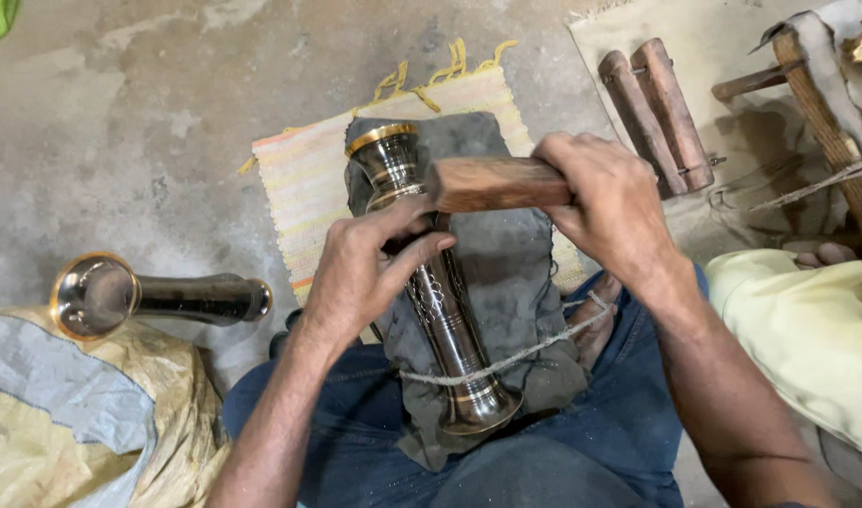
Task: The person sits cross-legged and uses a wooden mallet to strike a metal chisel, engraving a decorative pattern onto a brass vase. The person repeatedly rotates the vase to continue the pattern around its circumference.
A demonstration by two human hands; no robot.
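A tall dark metal vase (447, 329) with brass-coloured rims lies lengthwise on a dark grey cloth (506, 273) over my lap, tied down by a thin cord (506, 360). My left hand (360, 268) rests on the vase's middle, fingers and thumb pinched against it; whether a small tool sits between them I cannot tell. My right hand (605, 202) grips a wooden block (487, 183) held crosswise just above the vase's upper part.
A second similar vase (153, 296) lies on its side at the left by a yellow and grey sack (83, 414). A striped mat (304, 179) lies under the cloth. Two wooden mallets (657, 108) lie at upper right. Another person's yellow sleeve (807, 329) is at right.
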